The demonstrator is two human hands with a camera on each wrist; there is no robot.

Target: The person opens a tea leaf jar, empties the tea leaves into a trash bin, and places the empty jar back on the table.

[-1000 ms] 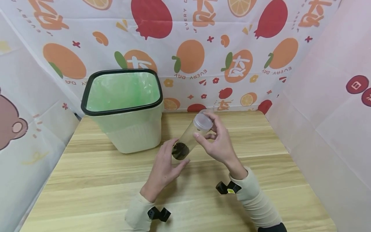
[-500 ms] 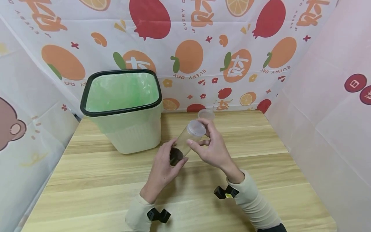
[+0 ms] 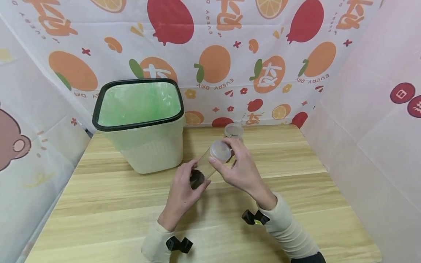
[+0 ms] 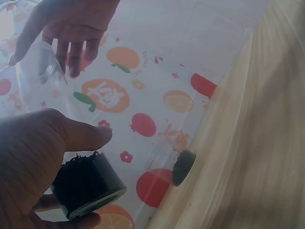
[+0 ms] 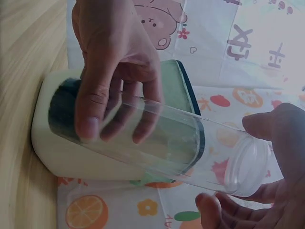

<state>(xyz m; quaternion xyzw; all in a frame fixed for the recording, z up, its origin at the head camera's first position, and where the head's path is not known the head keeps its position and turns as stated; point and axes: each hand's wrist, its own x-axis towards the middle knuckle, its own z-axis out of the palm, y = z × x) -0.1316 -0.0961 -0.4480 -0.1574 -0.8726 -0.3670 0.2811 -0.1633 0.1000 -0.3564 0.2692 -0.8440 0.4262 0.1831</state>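
A clear cylindrical jar tilts between my hands over the table, its translucent lid up and to the right. Dark, shredded dry stuff, like tea leaves, fills only its bottom end. My left hand grips that lower end, thumb on one side and fingers on the other. With thumb and fingers, my right hand holds the lidded end; in the right wrist view the thumb and fingertips sit around the lid's edge. Behind the right hand stands a second clear jar, partly hidden, with dark contents at its bottom.
A pale green bin with a black rim and a green liner bag stands at the back left of the wooden table. Fruit-printed cloth hangs behind the table, and pale cloth hangs along both sides.
Both hands have brought the jar slightly down and to the left, closer to me. The second jar behind the right hand now shows more. The bin has stayed put.
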